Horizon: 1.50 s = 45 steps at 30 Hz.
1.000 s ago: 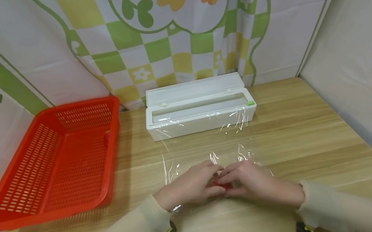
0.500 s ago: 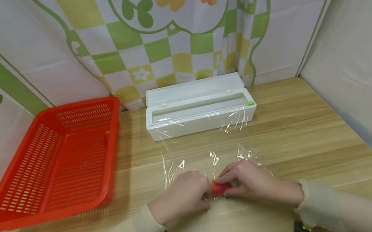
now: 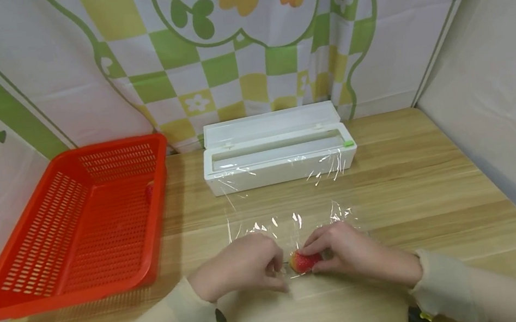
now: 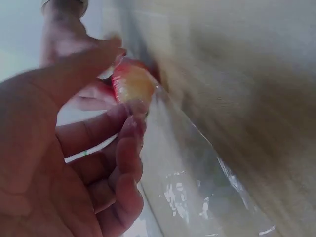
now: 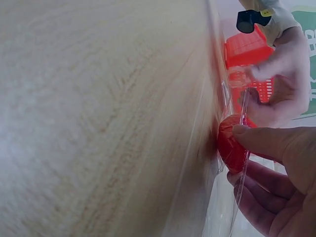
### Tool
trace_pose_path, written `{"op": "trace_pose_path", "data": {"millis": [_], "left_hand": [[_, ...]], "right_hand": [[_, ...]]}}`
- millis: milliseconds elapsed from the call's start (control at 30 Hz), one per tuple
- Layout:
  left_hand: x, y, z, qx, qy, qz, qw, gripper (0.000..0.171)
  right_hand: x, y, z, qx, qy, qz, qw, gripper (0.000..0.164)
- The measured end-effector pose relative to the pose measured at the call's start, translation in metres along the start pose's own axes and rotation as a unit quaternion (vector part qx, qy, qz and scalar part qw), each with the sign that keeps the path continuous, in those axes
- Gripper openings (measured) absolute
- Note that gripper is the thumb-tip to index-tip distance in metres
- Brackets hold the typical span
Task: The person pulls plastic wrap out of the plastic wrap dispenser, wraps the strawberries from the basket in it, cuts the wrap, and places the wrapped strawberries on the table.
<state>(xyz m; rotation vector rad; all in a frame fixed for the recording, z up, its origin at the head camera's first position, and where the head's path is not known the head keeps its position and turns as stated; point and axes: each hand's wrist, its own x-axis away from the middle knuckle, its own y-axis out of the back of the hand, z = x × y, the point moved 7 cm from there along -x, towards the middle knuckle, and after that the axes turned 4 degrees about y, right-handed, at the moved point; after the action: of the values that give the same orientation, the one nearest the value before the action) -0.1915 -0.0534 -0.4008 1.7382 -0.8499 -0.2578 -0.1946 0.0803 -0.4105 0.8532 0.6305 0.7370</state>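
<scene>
A red strawberry [image 3: 303, 262] with a pale yellowish end lies at the near end of a sheet of clear plastic wrap [image 3: 289, 203]. My right hand [image 3: 350, 250] pinches it between thumb and fingers, and film covers it in the right wrist view. To its left is my left hand [image 3: 240, 265], fingers bent and thumb held apart from them, nothing gripped between. In the left wrist view, the left fingertips [image 4: 133, 118] come right up to the strawberry's pale end. The wrap runs back to a white dispenser box [image 3: 284, 174] with its lid raised.
A red plastic basket [image 3: 151, 247] stands on the left of the wooden table [image 3: 442, 201], with another red fruit [image 3: 149, 190] against its right wall. A green slider [image 3: 348, 143] sits on the box's right end. Patterned cloth [image 3: 235, 70] hangs behind.
My left hand has drawn back leftward from the strawberry, its thumb and fingers parting, so more of the fruit shows. The right hand has kept its pinch in the same place.
</scene>
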Motion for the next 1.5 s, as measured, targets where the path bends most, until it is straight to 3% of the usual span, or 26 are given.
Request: {"op": "trace_pose_path", "data": {"millis": [67, 300, 500, 667, 767, 933, 1100, 1233, 1333, 1500], "left_hand": [[0.001, -0.002, 0.002, -0.009, 0.010, 0.003, 0.9999, 0.031], [0.007, 0.005, 0.011, -0.021, 0.004, -0.006, 0.9997, 0.017], [0.016, 0.013, 0.025, 0.026, 0.030, 0.018, 0.9990, 0.015], [0.025, 0.018, 0.037, 0.028, 0.072, 0.026, 0.9967, 0.019], [0.029, 0.024, 0.039, 0.011, 0.086, 0.013, 0.9961, 0.022], [0.027, 0.035, 0.030, -0.039, 0.057, -0.037, 0.9969, 0.019], [0.014, 0.032, 0.000, -0.043, -0.031, -0.072, 0.9960, 0.004], [0.003, 0.018, -0.024, -0.062, -0.099, -0.096, 0.9885, 0.007], [-0.005, 0.009, -0.033, -0.081, -0.111, -0.112, 0.9842, 0.016], [-0.015, 0.002, -0.033, -0.081, -0.090, -0.120, 0.9854, 0.021]], "right_hand": [[0.000, 0.000, 0.000, 0.002, -0.001, 0.003, 1.000, 0.035], [-0.001, 0.000, -0.001, 0.014, -0.009, 0.015, 1.000, 0.037], [-0.002, 0.000, -0.001, 0.032, 0.000, 0.017, 0.999, 0.037], [-0.002, 0.000, -0.002, 0.029, -0.002, 0.025, 0.999, 0.038], [-0.002, 0.000, -0.003, 0.020, -0.013, 0.028, 0.999, 0.038], [-0.003, 0.000, -0.004, 0.007, -0.021, 0.028, 0.999, 0.038], [-0.004, -0.001, -0.004, 0.000, -0.015, 0.034, 0.999, 0.036], [-0.006, -0.002, -0.007, -0.019, -0.019, 0.042, 0.999, 0.033], [-0.006, -0.003, -0.012, -0.052, -0.038, 0.050, 0.997, 0.030], [-0.007, -0.003, -0.022, -0.124, -0.064, 0.059, 0.988, 0.025]]}}
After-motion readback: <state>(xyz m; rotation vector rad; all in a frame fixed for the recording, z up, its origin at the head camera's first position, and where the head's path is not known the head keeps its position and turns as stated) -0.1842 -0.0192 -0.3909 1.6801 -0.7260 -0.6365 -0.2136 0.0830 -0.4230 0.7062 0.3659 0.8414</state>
